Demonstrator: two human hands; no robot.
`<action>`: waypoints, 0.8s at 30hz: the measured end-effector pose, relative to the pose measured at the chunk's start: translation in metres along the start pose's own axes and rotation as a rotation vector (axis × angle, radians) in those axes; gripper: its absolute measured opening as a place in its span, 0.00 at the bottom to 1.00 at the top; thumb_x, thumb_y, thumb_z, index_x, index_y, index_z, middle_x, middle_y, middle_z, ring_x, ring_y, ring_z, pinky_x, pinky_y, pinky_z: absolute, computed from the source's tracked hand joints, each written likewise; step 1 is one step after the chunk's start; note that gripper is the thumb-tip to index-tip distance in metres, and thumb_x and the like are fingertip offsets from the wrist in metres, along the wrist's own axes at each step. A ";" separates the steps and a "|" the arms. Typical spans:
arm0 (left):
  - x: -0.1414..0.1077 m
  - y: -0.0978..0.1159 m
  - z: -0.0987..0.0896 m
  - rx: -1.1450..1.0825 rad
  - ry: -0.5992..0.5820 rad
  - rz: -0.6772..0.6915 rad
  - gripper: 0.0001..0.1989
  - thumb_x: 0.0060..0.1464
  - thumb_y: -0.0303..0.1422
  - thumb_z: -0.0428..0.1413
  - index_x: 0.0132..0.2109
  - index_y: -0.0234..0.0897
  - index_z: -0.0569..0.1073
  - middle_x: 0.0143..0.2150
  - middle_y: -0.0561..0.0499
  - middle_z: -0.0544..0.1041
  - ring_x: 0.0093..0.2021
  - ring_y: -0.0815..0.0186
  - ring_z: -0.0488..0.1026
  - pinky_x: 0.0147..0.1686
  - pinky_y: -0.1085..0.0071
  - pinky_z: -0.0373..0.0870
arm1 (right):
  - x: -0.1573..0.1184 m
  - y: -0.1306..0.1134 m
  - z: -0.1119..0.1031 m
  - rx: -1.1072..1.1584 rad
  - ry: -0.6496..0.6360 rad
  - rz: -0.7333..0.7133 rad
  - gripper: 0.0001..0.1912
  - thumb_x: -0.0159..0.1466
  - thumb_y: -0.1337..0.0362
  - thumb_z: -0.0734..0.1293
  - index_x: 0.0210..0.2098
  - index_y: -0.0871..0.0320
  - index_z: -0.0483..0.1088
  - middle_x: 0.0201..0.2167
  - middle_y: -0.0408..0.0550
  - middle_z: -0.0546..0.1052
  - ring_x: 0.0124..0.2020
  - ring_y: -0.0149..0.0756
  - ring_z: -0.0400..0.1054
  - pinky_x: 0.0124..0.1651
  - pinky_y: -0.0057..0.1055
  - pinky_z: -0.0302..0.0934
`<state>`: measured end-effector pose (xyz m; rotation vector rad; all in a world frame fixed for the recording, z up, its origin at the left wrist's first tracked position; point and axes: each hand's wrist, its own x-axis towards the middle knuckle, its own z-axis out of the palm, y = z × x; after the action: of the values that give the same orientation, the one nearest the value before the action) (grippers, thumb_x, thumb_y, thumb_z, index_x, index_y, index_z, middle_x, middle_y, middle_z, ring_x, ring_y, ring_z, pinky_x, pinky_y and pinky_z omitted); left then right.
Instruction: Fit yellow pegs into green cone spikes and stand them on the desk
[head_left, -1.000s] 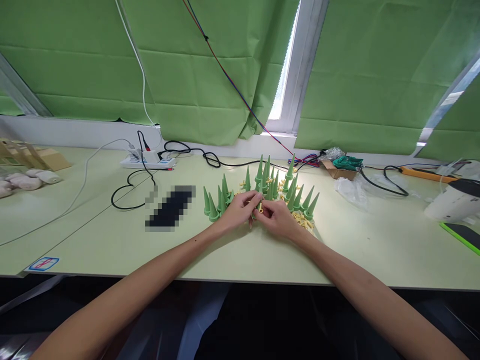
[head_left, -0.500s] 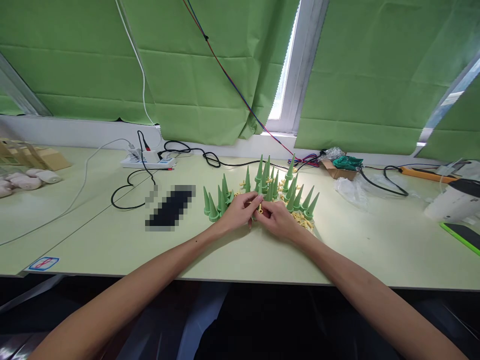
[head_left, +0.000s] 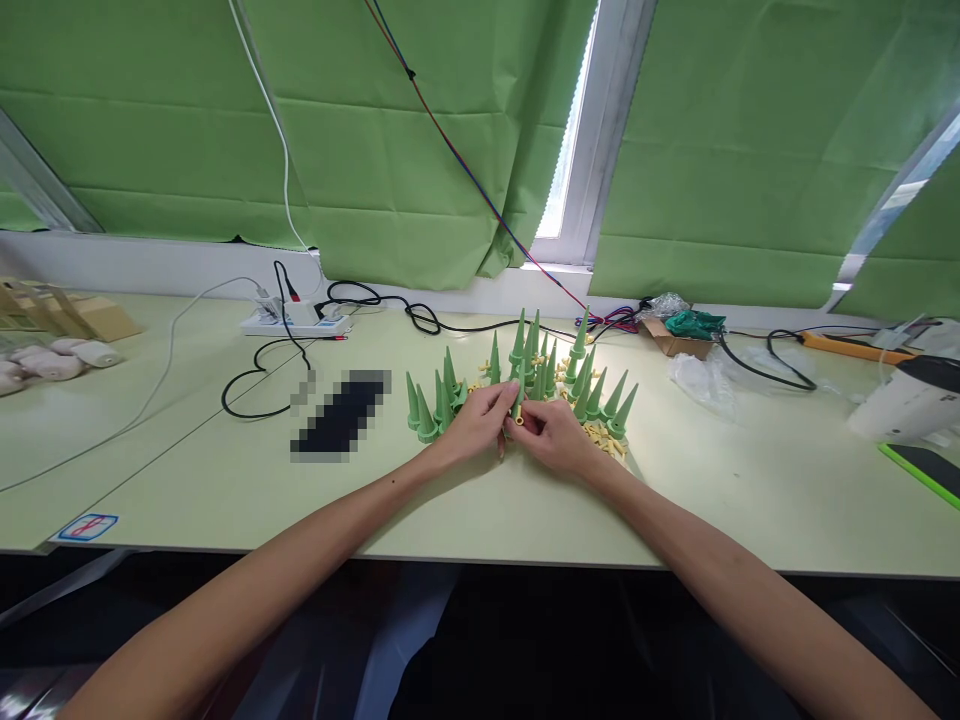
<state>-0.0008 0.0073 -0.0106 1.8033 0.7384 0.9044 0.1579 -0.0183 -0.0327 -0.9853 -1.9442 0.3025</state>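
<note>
Cone, green plastic (head_left: 520, 398), pinched in left hand (head_left: 478, 418), apparently for steadiness; right hand (head_left: 557, 436) curled, hold unclear, at yellow plastic tube (head_left: 519, 421) facing counter's (head_left: 487, 525) front edge.

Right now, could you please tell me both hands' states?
Left hand: closed, holding a green conical spike.
Right hand: closed, holding the same spike near its yellow tube.

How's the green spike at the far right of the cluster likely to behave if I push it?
The green spike looks like moulded plastic, so it's probably stiff. It stands tall and narrow above a wider base, so a push near the tip may tip it over. On its side, its round, tapered body would likely roll in a curve.
</note>
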 end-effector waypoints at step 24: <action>0.000 0.011 -0.002 -0.060 -0.054 -0.018 0.23 0.59 0.52 0.53 0.33 0.34 0.68 0.26 0.55 0.66 0.21 0.72 0.69 0.17 0.76 0.71 | 0.004 -0.004 -0.003 0.012 0.042 0.041 0.23 0.59 0.64 0.64 0.16 0.56 0.46 0.13 0.35 0.49 0.18 0.24 0.44 0.23 0.26 0.44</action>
<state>-0.0014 0.0037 0.0001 1.7593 0.6851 0.8543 0.1577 -0.0184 -0.0264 -1.0170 -1.8845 0.3144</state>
